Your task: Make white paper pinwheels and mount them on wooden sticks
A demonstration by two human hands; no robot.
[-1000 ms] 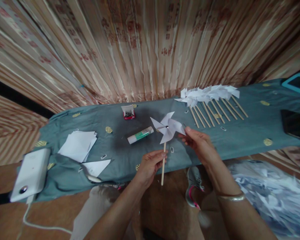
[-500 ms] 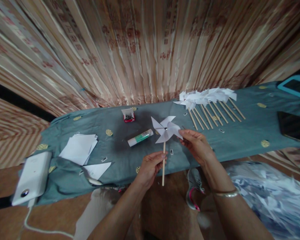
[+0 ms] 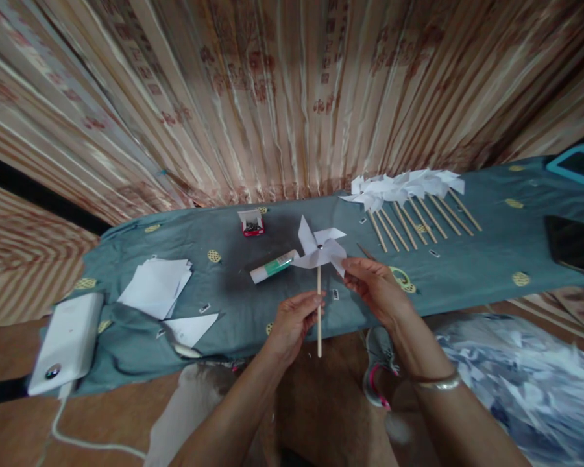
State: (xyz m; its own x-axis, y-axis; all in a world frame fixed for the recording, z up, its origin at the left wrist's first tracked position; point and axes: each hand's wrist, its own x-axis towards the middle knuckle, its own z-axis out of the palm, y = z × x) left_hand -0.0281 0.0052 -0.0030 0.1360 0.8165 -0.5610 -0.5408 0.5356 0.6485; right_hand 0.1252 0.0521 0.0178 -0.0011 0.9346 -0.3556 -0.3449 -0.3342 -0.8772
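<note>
A white paper pinwheel on a thin wooden stick stands upright over the near edge of the table. My left hand is closed around the stick below the blades. My right hand pinches the lower right blade tip between its fingers. A glue stick with a green label lies on the cloth just left of the pinwheel.
A teal cloth covers the table. On it are a row of several finished pinwheels, a small red box of pins, a stack of white paper squares, a white device, scissors and a dark phone. Striped curtains hang behind.
The pinwheel's blades have turned, and my right hand has shifted slightly left along a blade. My left hand holds the stick in the same place.
</note>
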